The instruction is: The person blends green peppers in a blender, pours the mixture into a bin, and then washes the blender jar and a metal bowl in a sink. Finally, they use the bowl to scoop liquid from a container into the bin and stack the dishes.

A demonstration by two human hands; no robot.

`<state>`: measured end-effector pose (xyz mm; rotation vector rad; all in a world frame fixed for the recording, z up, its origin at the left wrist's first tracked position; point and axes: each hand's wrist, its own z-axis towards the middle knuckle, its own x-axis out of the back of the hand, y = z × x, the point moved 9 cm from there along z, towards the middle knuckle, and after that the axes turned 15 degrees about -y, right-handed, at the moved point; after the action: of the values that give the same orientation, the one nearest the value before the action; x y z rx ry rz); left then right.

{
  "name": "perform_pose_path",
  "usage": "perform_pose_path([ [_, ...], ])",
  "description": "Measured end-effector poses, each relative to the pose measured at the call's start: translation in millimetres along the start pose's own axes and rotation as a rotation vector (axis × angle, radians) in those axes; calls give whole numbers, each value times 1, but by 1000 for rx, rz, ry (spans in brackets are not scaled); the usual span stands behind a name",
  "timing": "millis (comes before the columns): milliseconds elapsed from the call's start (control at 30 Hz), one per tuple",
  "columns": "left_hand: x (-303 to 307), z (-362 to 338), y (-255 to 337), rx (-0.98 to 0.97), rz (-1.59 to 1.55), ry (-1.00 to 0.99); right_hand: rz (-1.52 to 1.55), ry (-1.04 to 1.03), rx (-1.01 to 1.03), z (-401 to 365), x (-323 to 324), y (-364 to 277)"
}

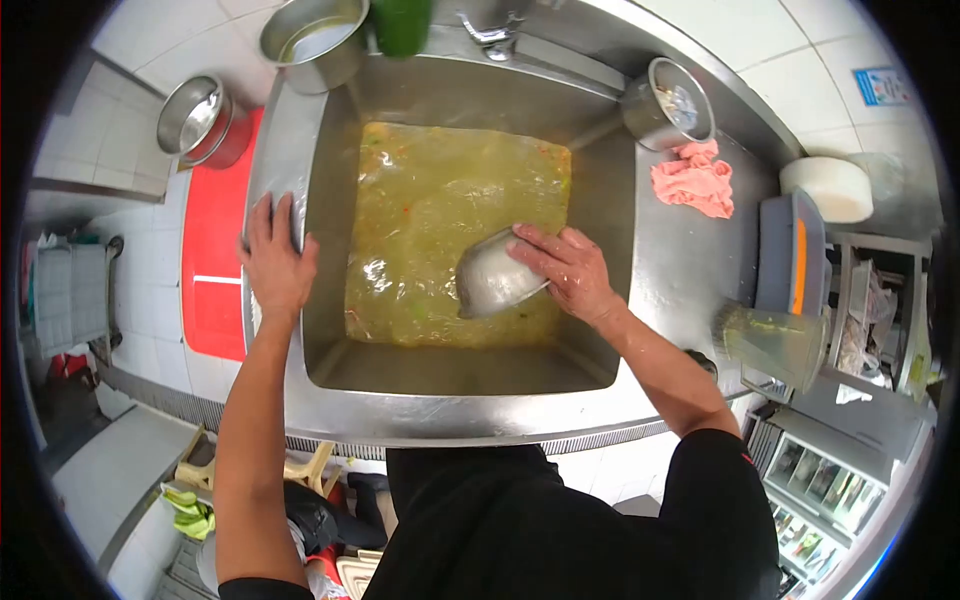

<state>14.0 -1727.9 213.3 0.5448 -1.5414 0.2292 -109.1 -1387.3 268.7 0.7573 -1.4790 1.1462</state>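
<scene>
My right hand [575, 272] grips the rim of a metal bowl [497, 277], tilted on its side over the sink. Murky yellow-green water [440, 210] with small floating scraps fills the bottom of the steel sink [460, 372], and the bowl's lower edge is right at its surface. On the left, my left hand [277, 262] lies on the steel counter edge [300, 130] beside the basin, with fingers stretched out and nothing held.
A steel pot [318, 50] and a green container [402, 25] stand at the back left, near the faucet [493, 38]. At the right are a metal container [668, 105], a pink cloth [694, 180] and a clear plastic container [775, 343]. Another metal pot [203, 122] sits far left.
</scene>
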Motion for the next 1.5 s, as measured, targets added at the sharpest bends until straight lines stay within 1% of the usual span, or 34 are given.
perform_pose_path([
  [33,0,0,0,7,8,-10,149,17,-73,-8,-2,16],
  [67,0,0,0,16,18,-18,138,24,-84,-21,-17,28],
  [133,-1,1,0,7,23,-13,862,583,-341,-78,-32,99],
  [200,-1,1,0,20,42,-14,775,362,-1019,-137,-33,139],
  [267,-1,1,1,11,41,-5,1075,882,-920,-184,-37,162],
  [333,-1,-1,0,9,47,-1,1325,1057,-1065,-198,-30,154],
  [367,-1,0,0,7,36,-5,1424,1039,-1086,-213,-42,163],
  [400,-1,0,0,5,26,-9,1433,1032,-1088,-215,-45,165],
  [467,-2,0,-1,2,31,-7,1771,1332,-979,-218,-66,166],
  [500,-2,0,-1,-3,29,0,1743,1421,-1023,-199,-53,142],
  [533,-2,1,-1,4,35,-2,1751,1413,-1026,-190,-67,128],
  [600,-3,1,-2,6,32,0,1742,977,-923,-153,-96,103],
  [667,-4,1,-3,7,34,-9,1645,486,-1021,-112,-140,72],
  [733,-4,1,-3,15,36,-15,1192,84,-1027,-94,-205,86],
  [767,-4,1,-3,5,30,-7,1203,67,-1016,-84,-223,92],
  [833,-1,1,-2,-10,14,12,481,-197,-664,-33,-231,84],
  [867,-2,2,-4,12,29,2,498,-212,-647,-19,-251,85],
  [933,-2,3,-4,-8,6,-4,382,-375,-344,25,-290,63],
  [967,-2,3,-5,-12,15,-2,401,-386,-326,42,-306,64],
  [1033,-3,3,-5,6,26,-11,260,-780,-248,72,-355,53],
  [1100,-3,4,-5,9,15,-20,310,-1035,-480,88,-370,71],
  [1167,-3,3,-5,18,36,-27,176,-879,-370,87,-437,114],
  [1200,-1,4,-4,12,47,-21,180,-882,-354,85,-448,118],
  [1267,1,6,-5,22,48,-32,134,-818,-575,76,-452,138],
  [1300,0,6,-5,24,45,-43,132,-824,-571,76,-448,132],
  [1367,-2,6,-4,36,41,-58,241,-861,-738,68,-441,124],
  [1400,-2,6,-4,31,37,-55,49,-1072,-462,53,-532,144],
  [1433,-1,6,-5,25,33,-49,-182,-1203,-113,35,-617,159],
  [1467,-1,6,-6,30,35,-52,-346,-1226,221,16,-690,171],
  [1500,-2,6,-6,29,31,-59,-174,-1210,-37,34,-636,158],
])
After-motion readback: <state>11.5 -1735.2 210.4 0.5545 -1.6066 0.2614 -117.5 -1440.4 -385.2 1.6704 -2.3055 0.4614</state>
